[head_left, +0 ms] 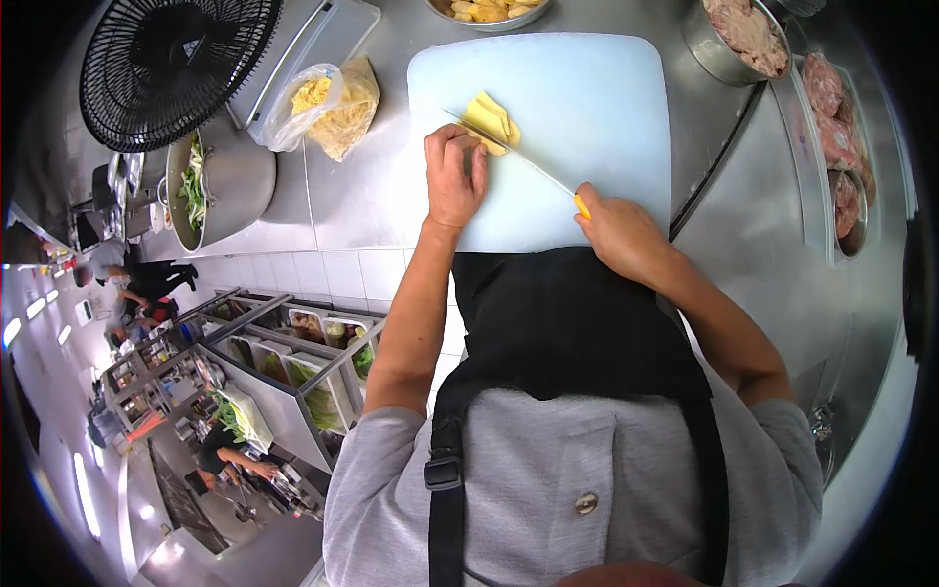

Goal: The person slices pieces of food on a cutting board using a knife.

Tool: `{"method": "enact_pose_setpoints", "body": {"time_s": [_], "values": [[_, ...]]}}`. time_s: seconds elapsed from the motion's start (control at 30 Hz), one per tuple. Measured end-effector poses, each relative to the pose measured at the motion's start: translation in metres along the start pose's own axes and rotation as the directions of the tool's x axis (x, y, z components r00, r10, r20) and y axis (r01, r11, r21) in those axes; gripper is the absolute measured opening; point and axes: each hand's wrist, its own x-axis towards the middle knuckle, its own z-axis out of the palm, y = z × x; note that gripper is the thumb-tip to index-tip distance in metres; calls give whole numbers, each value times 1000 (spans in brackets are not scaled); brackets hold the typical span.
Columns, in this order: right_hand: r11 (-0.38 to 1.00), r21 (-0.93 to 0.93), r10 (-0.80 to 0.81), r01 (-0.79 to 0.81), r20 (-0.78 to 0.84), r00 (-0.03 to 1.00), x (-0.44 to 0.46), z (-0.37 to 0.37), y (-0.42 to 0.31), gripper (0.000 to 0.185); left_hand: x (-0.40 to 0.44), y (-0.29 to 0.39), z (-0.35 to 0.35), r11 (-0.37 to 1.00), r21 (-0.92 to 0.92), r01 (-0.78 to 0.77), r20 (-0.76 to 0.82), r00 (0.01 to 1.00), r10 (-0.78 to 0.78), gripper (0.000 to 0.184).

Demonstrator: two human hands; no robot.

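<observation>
A white cutting board (587, 98) lies on the steel counter in front of me. My right hand (626, 233) is closed round the yellow handle of a kitchen knife (543, 172). The blade slants up and left across several thin yellow slices, which look like ginger (486, 115). My left hand (456, 178) rests on the board with its fingers curled, the fingertips against the ginger slices beside the blade. Part of the slices is hidden under the knife and those fingers.
A bag of yellow shreds (342, 106) and a pot with green leaves (227, 191) stand left, near a black fan (176, 68). A bowl of yellow pieces (486, 12) is behind the board. Right are a meat pot (724, 59) and a plastic tub (814, 210). Other people work far left.
</observation>
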Motion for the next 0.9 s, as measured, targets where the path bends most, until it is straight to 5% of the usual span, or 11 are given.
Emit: {"method": "enact_pose_setpoints", "body": {"time_s": [0.4,0.9], "values": [[994,43,-95,103,-157,983,-29,-8,7,24,2,-3,0,1000,-19,14,16,1000,-14,17],[997,-12,-83,82,-110,990,-31,-6,5,23,1,-4,1,1000,-19,22,19,1000,-21,18]]}}
